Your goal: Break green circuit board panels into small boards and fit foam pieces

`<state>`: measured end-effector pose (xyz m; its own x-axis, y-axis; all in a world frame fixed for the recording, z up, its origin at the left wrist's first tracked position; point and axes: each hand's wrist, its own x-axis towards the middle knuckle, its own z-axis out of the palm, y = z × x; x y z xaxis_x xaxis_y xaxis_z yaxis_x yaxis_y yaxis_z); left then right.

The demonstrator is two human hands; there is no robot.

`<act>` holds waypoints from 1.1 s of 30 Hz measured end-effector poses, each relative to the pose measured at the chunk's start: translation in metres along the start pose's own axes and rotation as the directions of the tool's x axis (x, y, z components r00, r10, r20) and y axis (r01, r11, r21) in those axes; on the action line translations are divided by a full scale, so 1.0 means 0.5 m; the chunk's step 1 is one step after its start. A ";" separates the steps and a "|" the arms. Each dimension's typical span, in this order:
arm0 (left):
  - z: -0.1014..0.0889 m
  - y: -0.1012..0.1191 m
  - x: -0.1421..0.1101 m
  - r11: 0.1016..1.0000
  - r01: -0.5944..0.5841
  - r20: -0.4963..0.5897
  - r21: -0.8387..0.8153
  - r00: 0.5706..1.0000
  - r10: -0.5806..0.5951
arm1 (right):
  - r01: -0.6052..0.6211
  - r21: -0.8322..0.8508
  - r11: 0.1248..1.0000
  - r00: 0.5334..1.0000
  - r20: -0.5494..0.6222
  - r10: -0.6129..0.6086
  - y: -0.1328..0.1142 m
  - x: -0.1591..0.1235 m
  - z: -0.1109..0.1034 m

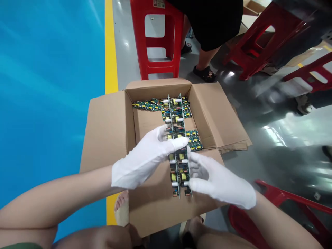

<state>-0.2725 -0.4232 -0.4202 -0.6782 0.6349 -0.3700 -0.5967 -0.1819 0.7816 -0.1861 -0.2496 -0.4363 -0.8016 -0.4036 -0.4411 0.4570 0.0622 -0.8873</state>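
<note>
Two long circuit board panels [183, 162], studded with yellow, white and dark parts, are held side by side on edge above an open cardboard box [155, 84]. My left hand [155, 147], in a white glove, grips them near the middle, its thumb lying across the top. From the right, my gloved right hand [210, 176] has its fingers and thumb against the side of the right-hand panel, towards its near end. Inside the box, more circuit boards [194, 140] lie at the right, and others [146, 104] lie along the far wall.
The box flaps [106, 128] are folded outward. Beyond the box stands a red plastic stool [160, 38], with a person's legs [204, 58] beside it. More red stools [259, 45] are at the right. A yellow line [111, 52] borders the blue floor [52, 86].
</note>
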 end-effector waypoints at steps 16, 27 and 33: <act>-0.017 -0.003 0.024 0.997 -0.024 0.039 -0.079 0.999 0.027 | -0.069 0.253 0.965 0.975 -0.190 0.120 0.004 0.032 0.057; -0.022 0.000 0.025 0.996 -0.038 0.084 -0.087 0.995 0.045 | -0.064 0.213 0.975 0.973 -0.203 0.108 0.004 0.029 0.055; -0.029 -0.004 0.024 0.998 -0.061 0.056 -0.021 0.997 0.062 | -0.070 0.229 0.971 0.979 -0.171 0.111 0.006 0.029 0.051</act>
<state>-0.2857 -0.4260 -0.4336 -0.6891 0.6632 -0.2921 -0.5631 -0.2363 0.7919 -0.1866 -0.2784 -0.4420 -0.7998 -0.2324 -0.5534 0.5883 -0.1203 -0.7997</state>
